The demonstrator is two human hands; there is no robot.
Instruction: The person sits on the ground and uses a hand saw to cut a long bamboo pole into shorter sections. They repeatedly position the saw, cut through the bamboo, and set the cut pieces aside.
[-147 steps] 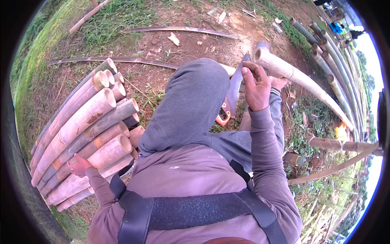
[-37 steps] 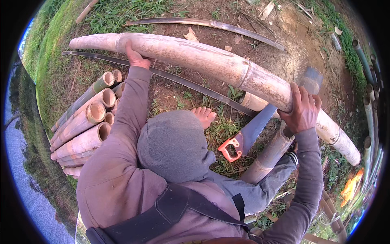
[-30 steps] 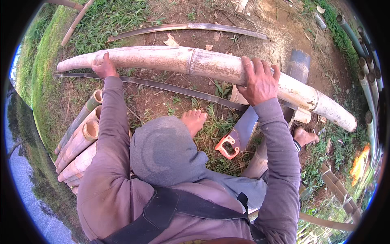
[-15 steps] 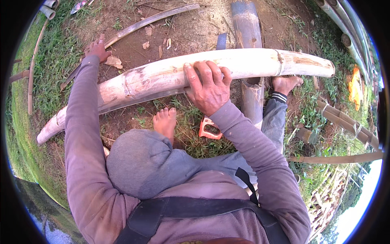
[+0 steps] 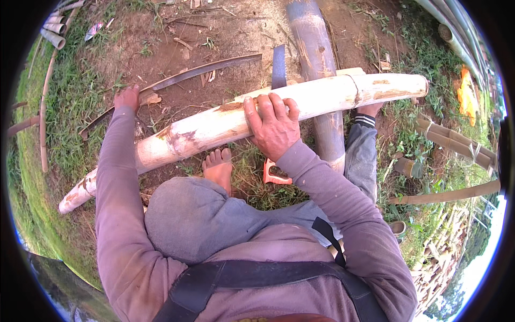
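Observation:
My right hand (image 5: 273, 126) is closed over the near middle of a thick, pale, peeled bamboo pole (image 5: 327, 96), its fingers wrapped over the top. The pole lies slantwise in front of me, across a darker bamboo log (image 5: 314, 48). Beyond the pole, my left hand (image 5: 127, 99) has its fingers curled at a long split bamboo strip (image 5: 188, 73) on the ground; its grip is partly hidden. A handsaw with an orange handle (image 5: 277, 174) lies under the pole, its blue blade (image 5: 278, 67) showing on the far side.
My bare foot (image 5: 218, 169) rests just below the pole. To the right lie tied bamboo lengths (image 5: 456, 144), a yellow cloth (image 5: 467, 99) and long green poles (image 5: 456, 40). Cut bamboo tubes (image 5: 53, 32) lie at the far left. Wood scraps and grass cover the ground.
The split strip has turned, its far end swinging nearer and its darker face showing. My left hand's spread fingers have curled in at it. The peeled pole has tilted and shifted under my right hand.

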